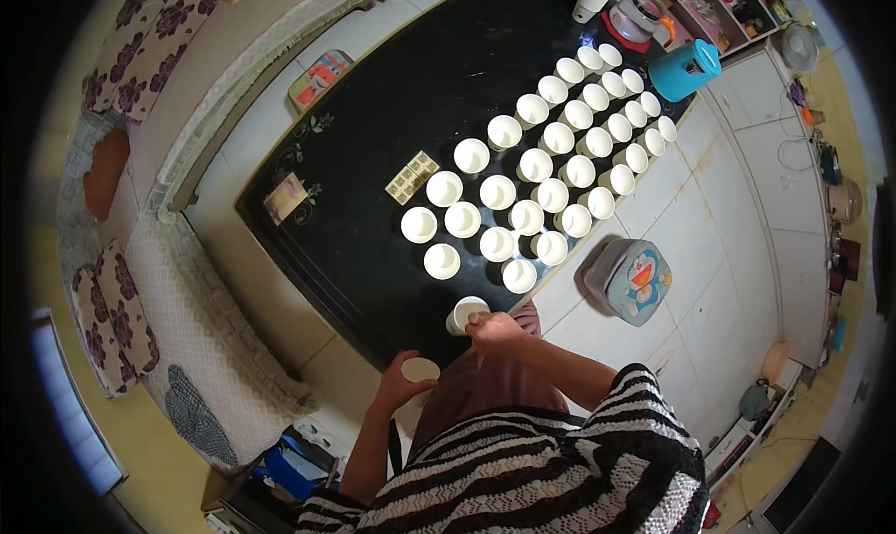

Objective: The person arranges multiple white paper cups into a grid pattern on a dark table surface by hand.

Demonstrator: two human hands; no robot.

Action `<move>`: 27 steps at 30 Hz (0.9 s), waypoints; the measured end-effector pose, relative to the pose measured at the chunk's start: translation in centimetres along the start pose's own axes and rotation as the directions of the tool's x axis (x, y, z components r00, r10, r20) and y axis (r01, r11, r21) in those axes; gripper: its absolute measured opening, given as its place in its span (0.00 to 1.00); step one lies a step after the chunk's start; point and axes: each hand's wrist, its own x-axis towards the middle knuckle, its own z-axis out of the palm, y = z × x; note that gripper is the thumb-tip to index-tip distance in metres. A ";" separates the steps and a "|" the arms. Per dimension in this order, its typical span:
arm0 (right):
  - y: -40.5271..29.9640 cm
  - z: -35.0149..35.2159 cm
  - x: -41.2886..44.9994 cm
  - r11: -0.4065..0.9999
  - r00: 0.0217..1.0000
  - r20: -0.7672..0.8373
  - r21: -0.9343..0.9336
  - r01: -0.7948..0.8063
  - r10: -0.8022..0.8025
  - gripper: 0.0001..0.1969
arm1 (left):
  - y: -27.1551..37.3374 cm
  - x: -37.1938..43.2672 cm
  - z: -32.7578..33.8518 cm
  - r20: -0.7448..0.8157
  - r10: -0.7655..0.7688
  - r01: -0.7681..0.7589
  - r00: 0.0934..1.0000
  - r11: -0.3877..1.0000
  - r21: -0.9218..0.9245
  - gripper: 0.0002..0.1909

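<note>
My left hand (400, 388) grips a white paper cup (420, 371) near the table's near edge, its mouth facing up. My right hand (494, 329) is at the rim of another white paper cup (465, 315) on the near corner of the black table (364, 268). Its fingers are bent at that rim; their exact hold is hard to see. Beyond it, rows of white paper cups (527, 217) stand upright and run to the far right.
A blue pitcher (682, 72), a glass kettle (635, 17) and stacked paper cups (591, 2) stand at the far end. Two small printed cards (411, 177) (285, 198) lie on the table. A stool with a cartoon top (640, 282) stands on the floor at right; a sofa (203, 338) is at left.
</note>
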 end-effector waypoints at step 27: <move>3.6 5.0 2.0 0.967 0.975 0.050 -0.149 -0.207 0.216 0.08 | 2.5 1.7 3.2 -0.229 0.207 -0.183 0.951 0.976 0.122 0.43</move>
